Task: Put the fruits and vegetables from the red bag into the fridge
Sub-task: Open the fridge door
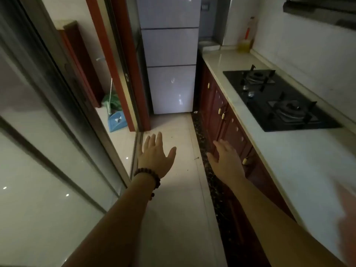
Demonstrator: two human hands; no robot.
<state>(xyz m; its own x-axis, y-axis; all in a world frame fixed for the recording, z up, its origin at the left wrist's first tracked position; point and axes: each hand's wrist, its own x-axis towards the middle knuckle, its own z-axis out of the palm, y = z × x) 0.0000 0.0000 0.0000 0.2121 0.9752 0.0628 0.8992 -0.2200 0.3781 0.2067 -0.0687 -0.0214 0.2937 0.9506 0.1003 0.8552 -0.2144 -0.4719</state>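
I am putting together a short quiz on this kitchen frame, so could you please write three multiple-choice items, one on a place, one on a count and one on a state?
1. Where does the fridge stand?
A. at the far end of the aisle, left of the counter
B. on the counter beside the hob
C. behind the glass sliding door

2. How many burners does the black gas hob have?
A. one
B. two
C. four

3. What state are the fridge doors in?
A. the top one is open
B. the bottom one is open
C. all are closed

Answers: 1 A, its white front fills the end of the floor strip next to the counter. 2 B, two ringed burners sit on the glass. 3 C, the three panels lie flush, and both the left hand and right hand are empty, fingers spread.
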